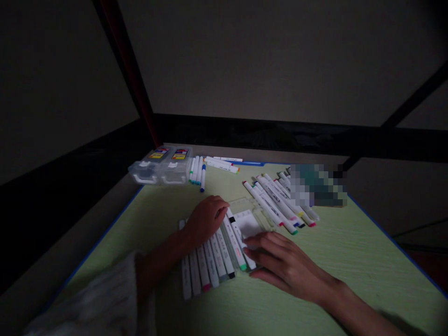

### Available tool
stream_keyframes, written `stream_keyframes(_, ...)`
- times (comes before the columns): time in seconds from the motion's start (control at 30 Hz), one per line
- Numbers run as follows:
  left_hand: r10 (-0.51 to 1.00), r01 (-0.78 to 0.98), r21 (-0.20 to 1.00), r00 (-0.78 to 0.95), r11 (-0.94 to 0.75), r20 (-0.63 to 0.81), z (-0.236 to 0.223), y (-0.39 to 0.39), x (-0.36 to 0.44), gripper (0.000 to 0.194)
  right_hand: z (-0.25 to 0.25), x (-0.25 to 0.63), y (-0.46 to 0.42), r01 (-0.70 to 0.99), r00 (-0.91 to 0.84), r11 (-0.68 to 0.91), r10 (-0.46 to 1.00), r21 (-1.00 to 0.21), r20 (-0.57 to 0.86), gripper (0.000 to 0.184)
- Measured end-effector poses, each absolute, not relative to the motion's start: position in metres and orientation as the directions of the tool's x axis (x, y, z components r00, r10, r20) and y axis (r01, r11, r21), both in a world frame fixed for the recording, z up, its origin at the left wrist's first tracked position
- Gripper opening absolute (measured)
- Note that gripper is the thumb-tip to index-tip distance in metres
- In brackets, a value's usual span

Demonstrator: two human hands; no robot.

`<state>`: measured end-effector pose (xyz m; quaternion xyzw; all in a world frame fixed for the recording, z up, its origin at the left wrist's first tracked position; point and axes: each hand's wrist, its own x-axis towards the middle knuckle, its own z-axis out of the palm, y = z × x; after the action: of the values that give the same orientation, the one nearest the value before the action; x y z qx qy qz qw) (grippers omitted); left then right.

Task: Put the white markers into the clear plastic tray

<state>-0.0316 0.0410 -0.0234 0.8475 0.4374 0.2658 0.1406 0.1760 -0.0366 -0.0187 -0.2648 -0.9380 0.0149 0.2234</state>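
Observation:
My left hand [206, 218] is curled, its fingertips closed at the upper end of a white marker with a green tip [235, 245]. Beneath and beside this hand lie several markers [212, 261] side by side, with grey, pink and black ends. Fingers apart and slightly bent, my right hand [289, 261] touches or nearly touches a second white marker [245, 245] to the right of the green-tipped one. Both markers lie over a clear plastic case [264, 219], which is partly hidden by my hands.
Several loose markers [276, 200] are spread at the right, beside a pixelated patch. At the back left stand two clear cases with handles [173, 175]. More markers [198, 170] lie near them, with a blue strip [248, 164] behind. Blue edging borders the green table [350, 261].

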Motion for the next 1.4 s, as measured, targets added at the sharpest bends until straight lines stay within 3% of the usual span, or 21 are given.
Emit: stream_keyframes(1.4, 0.814, 0.675, 0.455, 0.494, -0.581, 0.306, -0.0236, 0.0422, -0.0312, 0.02, -0.02, 0.1766, -0.0375, 0.544, -0.759, 0.826, 0.561, -0.151, 0.33, 0.032)
